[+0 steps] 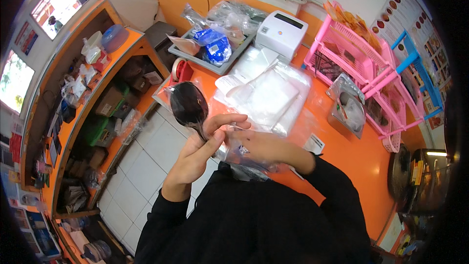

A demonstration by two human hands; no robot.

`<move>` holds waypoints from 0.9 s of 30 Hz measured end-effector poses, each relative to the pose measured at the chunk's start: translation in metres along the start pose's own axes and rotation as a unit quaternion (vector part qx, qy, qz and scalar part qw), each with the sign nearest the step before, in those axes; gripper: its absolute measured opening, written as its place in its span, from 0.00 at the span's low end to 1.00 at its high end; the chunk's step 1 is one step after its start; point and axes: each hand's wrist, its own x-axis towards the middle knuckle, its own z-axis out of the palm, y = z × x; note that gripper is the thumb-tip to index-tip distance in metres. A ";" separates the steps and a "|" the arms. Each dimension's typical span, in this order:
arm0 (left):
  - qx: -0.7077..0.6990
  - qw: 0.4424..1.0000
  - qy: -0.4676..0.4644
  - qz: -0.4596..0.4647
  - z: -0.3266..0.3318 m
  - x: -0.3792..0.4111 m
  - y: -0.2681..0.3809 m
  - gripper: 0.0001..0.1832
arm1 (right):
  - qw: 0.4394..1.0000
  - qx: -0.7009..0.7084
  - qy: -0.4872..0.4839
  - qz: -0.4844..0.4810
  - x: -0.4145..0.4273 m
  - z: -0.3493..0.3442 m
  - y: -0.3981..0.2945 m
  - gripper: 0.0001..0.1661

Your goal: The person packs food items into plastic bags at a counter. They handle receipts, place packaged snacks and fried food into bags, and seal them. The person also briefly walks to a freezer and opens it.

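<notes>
A dark, rounded item in clear plastic wrap (188, 103), its kind not plain, sticks up from my left hand (196, 156), whose fingers are closed around its gathered lower end. My right hand (253, 145) is against the left fingertips, over a clear plastic bag (240, 157) that bears a small printed mark. The right fingertips are partly hidden, and the bag hangs close to my black clothing. Beyond the hands, a stack of clear plastic bags (269, 97) lies on the orange table (351, 165).
A red tape dispenser (182, 70), a grey tray (220, 69) of plastic packages and a white label printer (281, 33) stand at the back. To the right are a metal container (346, 119) and a pink plastic rack (348, 55). An orange-topped shelf (106, 69) runs along the left.
</notes>
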 end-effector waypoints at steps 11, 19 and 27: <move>0.052 0.998 -0.025 -0.015 0.018 0.012 0.017 0.30 | 0.894 0.357 0.230 -0.142 -0.037 -0.061 -0.077 0.13; 0.063 0.992 0.091 -0.055 0.008 0.012 0.023 0.27 | 0.969 0.210 0.120 -0.051 -0.003 0.003 -0.006 0.23; 0.139 0.986 0.088 -0.038 0.014 0.013 0.015 0.22 | 0.955 -0.178 -0.216 0.097 0.002 -0.016 -0.005 0.28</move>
